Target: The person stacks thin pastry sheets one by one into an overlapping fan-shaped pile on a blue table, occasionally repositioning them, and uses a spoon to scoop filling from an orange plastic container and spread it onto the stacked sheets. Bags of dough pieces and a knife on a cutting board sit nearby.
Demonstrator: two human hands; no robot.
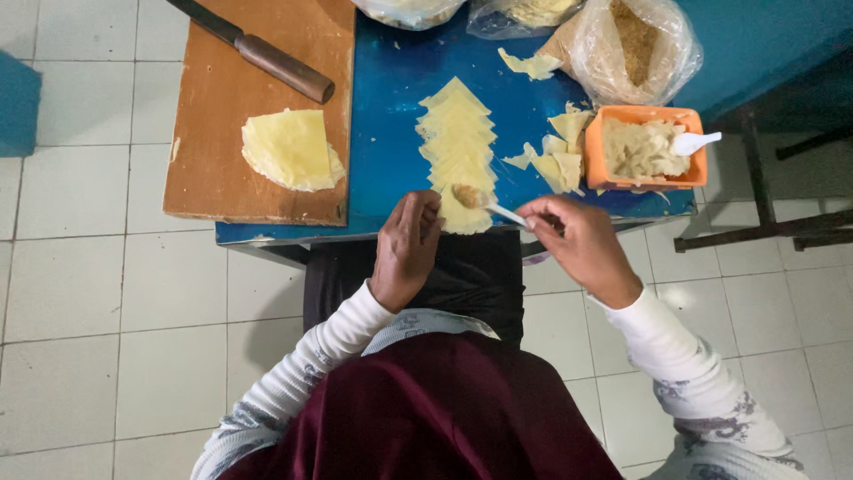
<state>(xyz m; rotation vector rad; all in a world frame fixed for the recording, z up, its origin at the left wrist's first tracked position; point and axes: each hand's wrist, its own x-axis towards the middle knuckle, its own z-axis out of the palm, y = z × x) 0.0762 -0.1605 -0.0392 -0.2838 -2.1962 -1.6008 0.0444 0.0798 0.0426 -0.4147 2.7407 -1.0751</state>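
Note:
A row of several overlapping pale yellow dough wrappers [458, 142] runs down the middle of the blue table [382, 116]. My left hand [406, 249] rests at the table's near edge, fingertips on the nearest wrapper [464, 218]. My right hand [582, 244] holds a white spoon [484, 203] carrying a lump of brownish filling over that wrapper. An orange tub [647, 151] of pale filling, with a second white spoon [695, 141] in it, stands to the right.
A wooden cutting board [258, 53] at the left holds a stack of wrappers [290, 149] and a wood-handled knife [258, 51]. Folded pieces [562, 151] lie beside the tub. Clear plastic bags [631, 44] stand at the back. White tiled floor surrounds the table.

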